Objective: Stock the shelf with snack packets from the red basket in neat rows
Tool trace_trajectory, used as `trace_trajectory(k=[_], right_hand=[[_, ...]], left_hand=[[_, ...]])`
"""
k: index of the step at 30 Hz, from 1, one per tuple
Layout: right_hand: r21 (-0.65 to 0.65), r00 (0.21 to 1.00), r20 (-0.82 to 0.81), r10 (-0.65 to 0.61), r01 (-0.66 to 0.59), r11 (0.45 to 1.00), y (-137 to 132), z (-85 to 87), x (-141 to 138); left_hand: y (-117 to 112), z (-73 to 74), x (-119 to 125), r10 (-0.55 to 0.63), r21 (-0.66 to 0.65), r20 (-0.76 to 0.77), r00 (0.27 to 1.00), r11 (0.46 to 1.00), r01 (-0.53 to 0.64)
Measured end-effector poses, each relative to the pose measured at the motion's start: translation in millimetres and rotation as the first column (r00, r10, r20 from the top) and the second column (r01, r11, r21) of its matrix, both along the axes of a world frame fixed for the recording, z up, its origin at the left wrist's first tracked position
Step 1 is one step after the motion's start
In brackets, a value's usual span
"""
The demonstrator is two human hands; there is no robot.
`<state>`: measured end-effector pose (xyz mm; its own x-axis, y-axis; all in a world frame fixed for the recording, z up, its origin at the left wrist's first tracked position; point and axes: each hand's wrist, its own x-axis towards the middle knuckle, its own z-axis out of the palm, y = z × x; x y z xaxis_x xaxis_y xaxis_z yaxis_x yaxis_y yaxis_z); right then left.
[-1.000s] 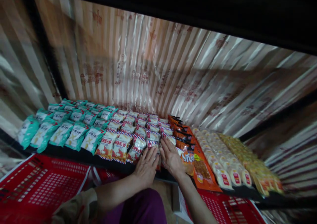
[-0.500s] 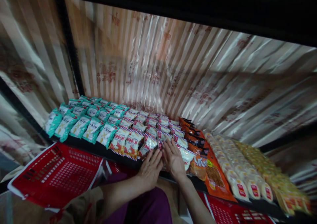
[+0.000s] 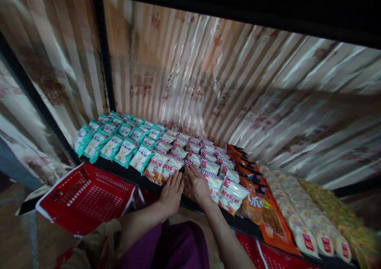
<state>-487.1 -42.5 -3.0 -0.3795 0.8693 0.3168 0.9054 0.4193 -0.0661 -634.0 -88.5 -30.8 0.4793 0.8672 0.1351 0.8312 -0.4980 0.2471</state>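
My left hand lies with fingers stretched out at the front row of white-and-red snack bags, just below the second one from the left. Close beside it, my right hand rests flat on the same row, fingers extended forward, its outer edge next to another bag. The hands lean towards each other over a narrow dark gap; whatever is under the palms is hidden. Neither hand wraps round a bag.
Teal snack bags stand in rows on the left. Orange packets, round white packs and yellowish packs continue rightward. A red basket sits below the black shelf edge; a pleated curtain hangs behind.
The view has shifted, so the shelf appears further right. Both hands have moved left along the front row, uncovering a bag to the right of my right hand.
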Motion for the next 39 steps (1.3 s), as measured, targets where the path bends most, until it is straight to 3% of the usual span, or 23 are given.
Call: trace_trajectory(k=[4,8,12,15,22,27,31,35,39], right_hand=[[0.035,0.999,0.01,0.04,-0.041,0.999,8,2.6,-6],[0.023,0.995,0.014,0.095,-0.095,0.995,25,12.8,-27],[-0.019,0.994,0.005,0.113,-0.113,0.993,47,20.6,-60],[-0.035,0.991,0.012,0.134,-0.133,0.99,61,21.1,-82],[-0.084,0.981,0.05,0.187,-0.182,0.98,82,18.7,-104],[-0.124,0.972,-0.003,0.237,-0.236,0.964,105,34.5,-128],[-0.248,0.962,-0.023,0.272,-0.269,0.931,121,48.3,-162],[-0.339,0.959,-0.005,0.284,-0.269,0.902,126,56.5,-180],[-0.294,0.959,0.014,0.283,-0.267,0.918,128,63.8,-183]], left_hand=[[0,-3.2,-8,-0.013,0.03,0.077,0.997,1.0,0.011],[4,9.9,-25,0.062,0.122,0.093,0.994,0.99,-0.073],[25,22.2,-56,0.195,0.185,0.092,0.976,0.96,-0.21],[44,22.3,-82,0.275,0.234,0.081,0.958,0.929,-0.286],[61,13.0,-104,0.205,0.306,0.087,0.975,0.926,-0.222],[78,25.0,-126,0.235,0.352,0.2,0.951,0.889,-0.294],[107,38.7,-166,0.372,0.307,0.244,0.896,0.846,-0.435],[131,47.2,-199,0.398,0.207,0.167,0.902,0.88,-0.427],[154,54.2,-221,0.45,0.132,0.132,0.883,0.875,-0.466]])
